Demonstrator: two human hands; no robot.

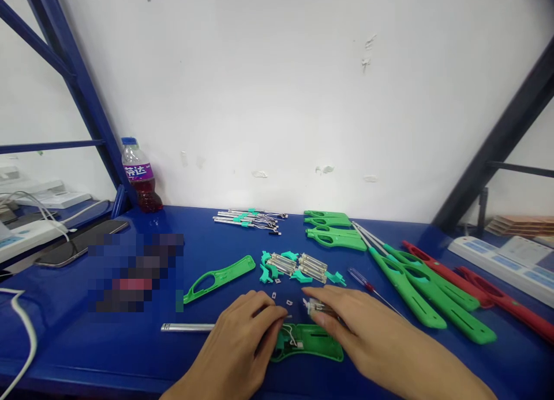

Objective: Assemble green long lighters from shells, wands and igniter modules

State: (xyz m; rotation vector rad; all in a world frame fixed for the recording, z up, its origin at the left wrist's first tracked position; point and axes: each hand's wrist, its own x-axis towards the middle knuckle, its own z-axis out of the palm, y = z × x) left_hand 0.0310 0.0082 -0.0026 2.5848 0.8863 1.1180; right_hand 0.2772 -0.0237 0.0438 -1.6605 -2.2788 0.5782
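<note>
A green lighter half-shell point(322, 342) lies open at the front of the table, with white wires and a small black part inside. A metal lighter tube point(186, 327) sticks out to its left. My left hand point(242, 342) is closed over the left part of the shell, its fingertips pinched; what they grip is hidden. My right hand point(359, 331) pinches a clear fuel tank point(318, 306) between thumb and fingers, just above the shell. Small metal clips point(289, 302) lie behind the hands. Beyond them are teal plastic pieces point(302, 277) and more clear tanks point(283, 264).
Another green half-shell point(234, 273) lies left. Metal tubes with wires point(246, 218) and green shells point(335, 237) lie by the wall. On the right are a screwdriver point(367, 286), green lighters point(415, 296), red ones point(502, 290) and a power strip point(506, 261). A bottle point(141, 178) stands back left.
</note>
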